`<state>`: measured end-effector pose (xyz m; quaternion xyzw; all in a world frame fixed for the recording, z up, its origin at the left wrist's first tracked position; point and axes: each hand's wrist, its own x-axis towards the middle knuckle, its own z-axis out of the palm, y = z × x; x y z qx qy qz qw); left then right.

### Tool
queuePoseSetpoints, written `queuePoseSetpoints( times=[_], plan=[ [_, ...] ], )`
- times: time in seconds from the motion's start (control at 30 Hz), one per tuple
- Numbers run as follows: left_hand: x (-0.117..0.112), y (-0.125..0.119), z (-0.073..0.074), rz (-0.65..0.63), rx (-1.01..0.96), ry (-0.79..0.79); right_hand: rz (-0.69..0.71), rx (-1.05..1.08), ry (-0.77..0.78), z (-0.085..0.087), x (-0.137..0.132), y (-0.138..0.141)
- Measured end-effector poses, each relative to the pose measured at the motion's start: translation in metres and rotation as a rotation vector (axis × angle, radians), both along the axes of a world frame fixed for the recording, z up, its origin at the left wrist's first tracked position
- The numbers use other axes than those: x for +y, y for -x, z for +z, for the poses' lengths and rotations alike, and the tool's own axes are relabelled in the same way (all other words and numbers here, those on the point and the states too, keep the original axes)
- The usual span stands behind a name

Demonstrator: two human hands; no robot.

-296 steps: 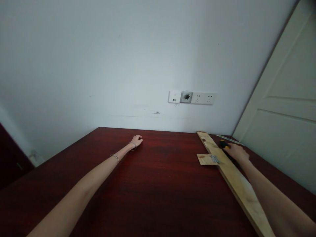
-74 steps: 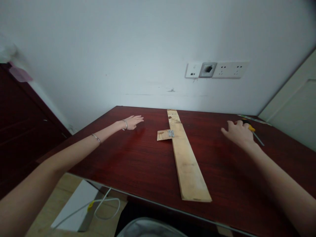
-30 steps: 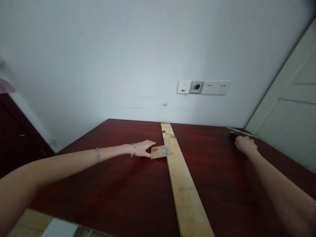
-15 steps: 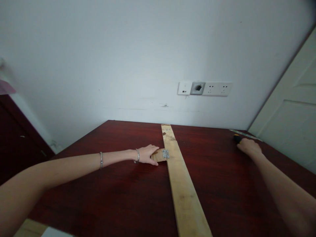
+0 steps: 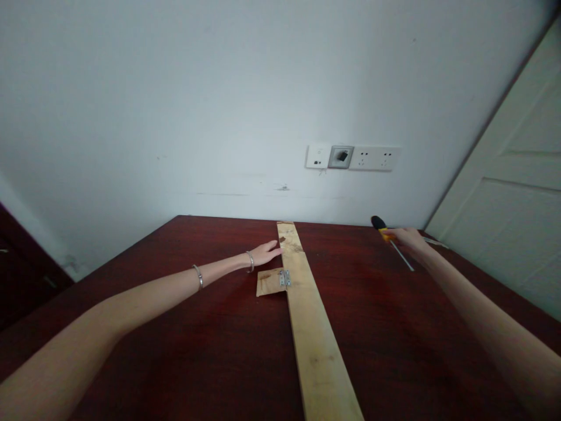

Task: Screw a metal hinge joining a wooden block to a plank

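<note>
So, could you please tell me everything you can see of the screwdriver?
The screwdriver has a black and yellow handle and a thin, straight shaft that looks like metal. The right grip holds it near the yellow part, black end towards the wall, shaft slanting back towards the camera, at the right of the table. Whether the tip touches the table is unclear.

Two silver bracelets (image 5: 200,276), left arm (image 5: 153,297)

There are two hands (image 5: 264,253) (image 5: 407,237), two boards (image 5: 318,327) (image 5: 269,283), one hinge (image 5: 284,278), one screwdriver (image 5: 380,226), one table (image 5: 210,356).
</note>
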<state>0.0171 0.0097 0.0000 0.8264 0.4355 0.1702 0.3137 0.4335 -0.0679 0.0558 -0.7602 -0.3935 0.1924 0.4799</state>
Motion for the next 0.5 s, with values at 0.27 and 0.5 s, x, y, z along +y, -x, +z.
queuePoseSetpoints(
  times=[0.27,0.5],
  plan=[
    [0.003,-0.022,-0.01,0.06,-0.18,0.095,0.369,0.756,-0.047,-0.01,-0.022,0.104],
    [0.002,-0.027,-0.005,0.007,-0.282,0.125,0.382,1.005,-0.076,-0.035,-0.027,0.173]
  ],
)
